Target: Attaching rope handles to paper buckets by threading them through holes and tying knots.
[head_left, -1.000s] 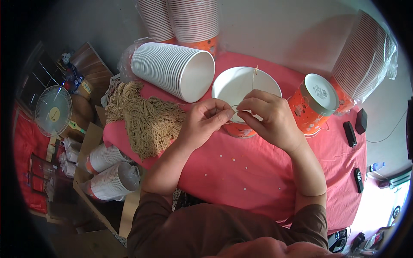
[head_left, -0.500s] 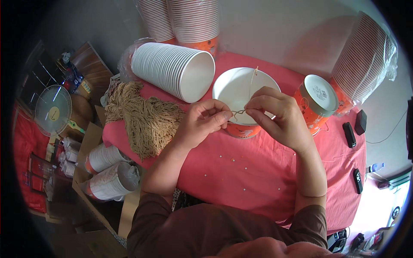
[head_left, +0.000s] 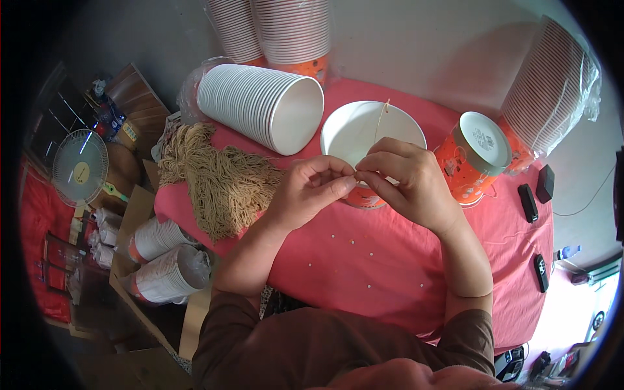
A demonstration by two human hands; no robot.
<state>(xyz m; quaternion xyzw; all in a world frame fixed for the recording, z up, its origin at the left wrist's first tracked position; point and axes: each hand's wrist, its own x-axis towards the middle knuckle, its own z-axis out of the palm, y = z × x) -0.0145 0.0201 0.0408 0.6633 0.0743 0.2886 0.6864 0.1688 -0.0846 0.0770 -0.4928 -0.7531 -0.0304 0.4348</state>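
One thin piece of tan string [head_left: 382, 120] rises from the meeting fingertips of both hands and stands up against the white inside of the open paper bowl [head_left: 364, 130] just behind them. The left hand [head_left: 311, 194] and the right hand [head_left: 406, 182] press together thumb to thumb, fingers closed tight in a pinch on the lower end of that string, right over the near rim of the bowl. The bowl's orange side shows just under the knuckles.

To the left of the grip lies a sideways stack of white cups [head_left: 257, 107], its open mouth facing the bowl. Farther left and a little nearer the person, a heap of the same tan strings [head_left: 218, 179] sprawls on the pink tablecloth [head_left: 364, 273]. To the right of the grip an orange lidded tub [head_left: 474, 156] sits tilted, and beyond it two dark remotes [head_left: 534, 195] lie near the table's edge.
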